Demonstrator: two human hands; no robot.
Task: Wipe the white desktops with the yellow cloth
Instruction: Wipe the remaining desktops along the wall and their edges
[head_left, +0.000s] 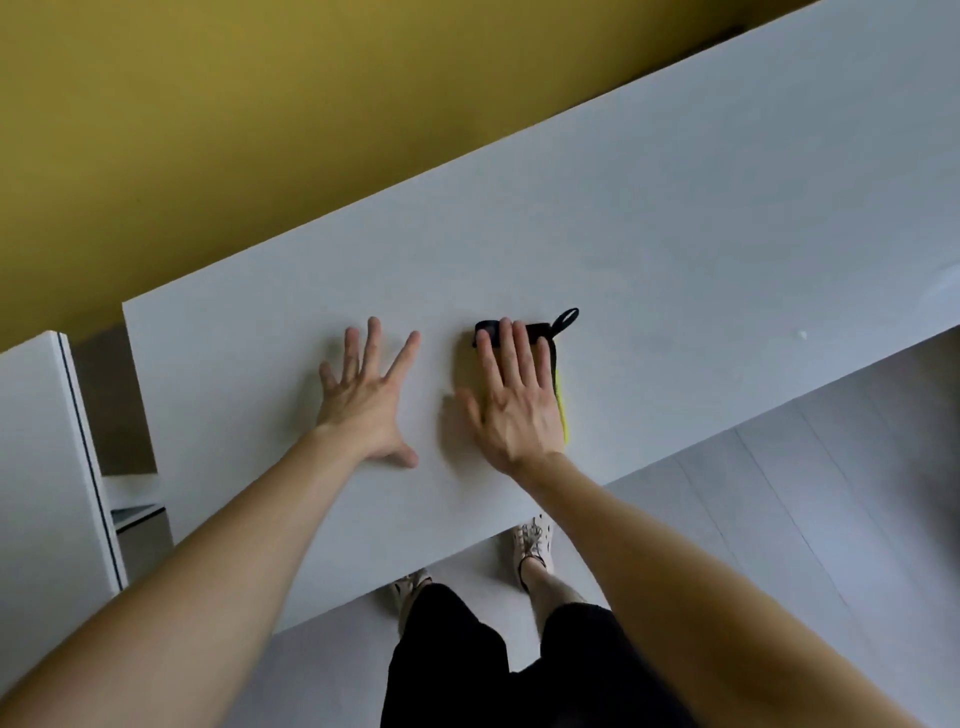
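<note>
A long white desktop (675, 218) runs diagonally across the head view. My right hand (511, 400) lies flat with straight fingers on the yellow cloth (561, 410), which has a black edge and a black loop at its far corner. Most of the cloth is hidden under the palm; only a yellow strip and the black trim show. My left hand (366, 395) rests flat on the bare desktop to the left of the cloth, fingers spread, holding nothing.
A yellow wall (208, 104) stands behind the desk. A second white desktop (36, 457) sits at the left, across a narrow gap. Grey floor (779, 519) lies to the right, and my legs and shoes show below the desk's near edge.
</note>
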